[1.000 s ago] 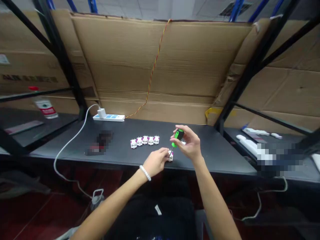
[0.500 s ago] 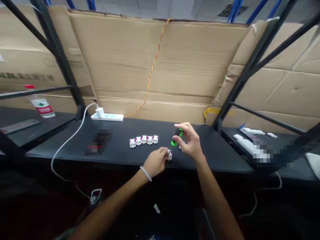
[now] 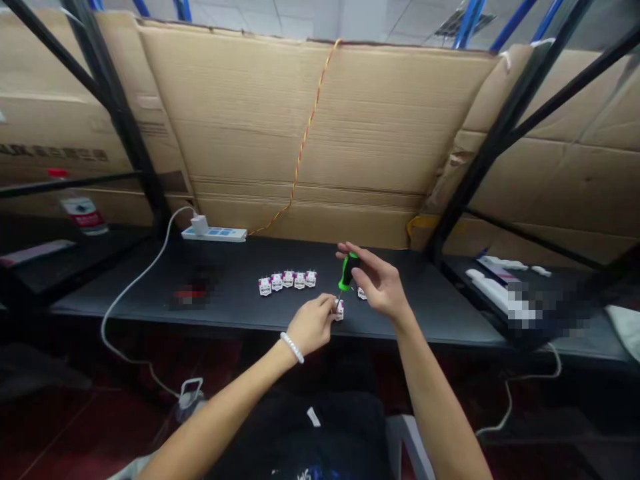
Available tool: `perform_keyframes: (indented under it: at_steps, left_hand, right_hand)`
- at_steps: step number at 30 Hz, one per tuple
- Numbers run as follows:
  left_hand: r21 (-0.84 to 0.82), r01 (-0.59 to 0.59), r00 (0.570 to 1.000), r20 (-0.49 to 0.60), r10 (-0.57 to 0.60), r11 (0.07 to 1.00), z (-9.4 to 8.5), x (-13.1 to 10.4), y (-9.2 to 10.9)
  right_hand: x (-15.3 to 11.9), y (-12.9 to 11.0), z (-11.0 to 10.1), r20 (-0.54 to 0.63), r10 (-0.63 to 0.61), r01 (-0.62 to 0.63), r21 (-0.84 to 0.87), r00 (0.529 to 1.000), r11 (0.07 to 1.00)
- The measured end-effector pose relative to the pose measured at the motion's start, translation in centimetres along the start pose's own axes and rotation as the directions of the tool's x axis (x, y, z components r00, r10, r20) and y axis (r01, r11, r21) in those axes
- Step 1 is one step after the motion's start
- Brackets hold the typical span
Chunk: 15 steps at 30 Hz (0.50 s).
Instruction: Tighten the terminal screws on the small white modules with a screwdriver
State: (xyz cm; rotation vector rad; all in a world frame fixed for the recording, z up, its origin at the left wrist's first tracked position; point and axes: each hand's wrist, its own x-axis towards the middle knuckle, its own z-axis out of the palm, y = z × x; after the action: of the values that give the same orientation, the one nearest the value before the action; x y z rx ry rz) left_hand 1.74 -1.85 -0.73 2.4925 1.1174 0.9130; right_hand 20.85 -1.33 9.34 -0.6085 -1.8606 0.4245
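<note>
Head: right hand [image 3: 379, 288] w/ screwdriver [image 3: 346, 271], left hand [image 3: 311, 325] pinching connector [image 3: 339, 309].

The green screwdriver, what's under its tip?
Under the green screwdriver, held upright by the right hand, sits a small white and pink part on the black table. The left hand pinches that part, so its near side is hidden.

Both forearms are bare, with a white beaded bracelet [image 3: 291, 347] on the left wrist.
</note>
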Motion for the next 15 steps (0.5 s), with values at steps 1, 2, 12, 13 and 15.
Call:
perform_keyframes:
  at_steps: [1,2,12,13,15]
  left_hand:
    - [-0.001,0.003,1.0,-0.002,-0.003,1.0,0.0,0.0,0.0]
    - [-0.001,0.007,1.0,-0.004,-0.007,1.0,0.1,0.0,0.0]
    - [0.008,0.027,0.999,-0.022,-0.026,1.0,0.3,0.0,0.2]
    - [0.018,0.026,0.999,-0.026,-0.026,0.999,0.3,0.0,0.2]
    - [0.041,0.035,0.999,-0.031,-0.033,0.999,0.4,0.0,0.2]
  right_hand:
    - [0.0,-0.1,0.0,0.0,0.002,-0.002,-0.006,1.0,1.0]
    - [0.1,-0.2,-0.1,-0.017,-0.003,0.002,-0.045,1.0,0.999]
    - [0.6,-1.2,-0.8,0.078,-0.02,0.027,-0.09,0.997,0.996]
    - [0.6,-1.3,-0.8,0.054,-0.033,0.04,-0.127,0.998,0.991]
    - [0.6,-1.4,-0.7,0.008,-0.07,0.07,-0.226,0.998,0.972]
